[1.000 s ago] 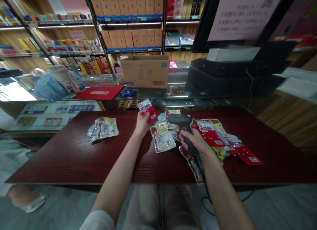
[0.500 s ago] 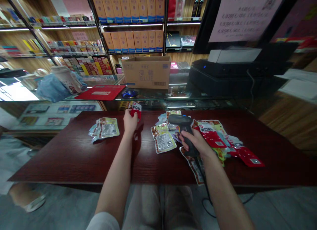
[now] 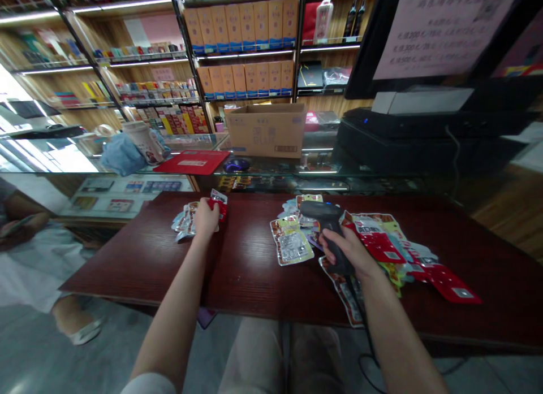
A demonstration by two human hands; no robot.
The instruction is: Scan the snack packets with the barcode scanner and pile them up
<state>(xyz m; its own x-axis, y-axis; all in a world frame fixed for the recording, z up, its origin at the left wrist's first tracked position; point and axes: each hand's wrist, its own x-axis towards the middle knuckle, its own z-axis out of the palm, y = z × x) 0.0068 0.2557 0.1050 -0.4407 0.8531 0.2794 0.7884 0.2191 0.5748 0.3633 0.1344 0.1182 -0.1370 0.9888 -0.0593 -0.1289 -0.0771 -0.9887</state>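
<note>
Right hand (image 3: 353, 251): grip wrapped round the handle of the scanner (image 3: 329, 215), held above the bench (image 3: 250, 278). Left hand (image 3: 205, 219), well left of the scanner: grip pinched on a red packet (image 3: 222, 207), partly covering a small pile (image 3: 184, 221); cannot tell whether packet and pile touch. Yellow-silver pouch (image 3: 292, 246) lies just left of the scanner; mixed heap (image 3: 396, 248) to its right, red packets on top. Carton (image 3: 265, 135) stands beyond the scanner, leftward.
</note>
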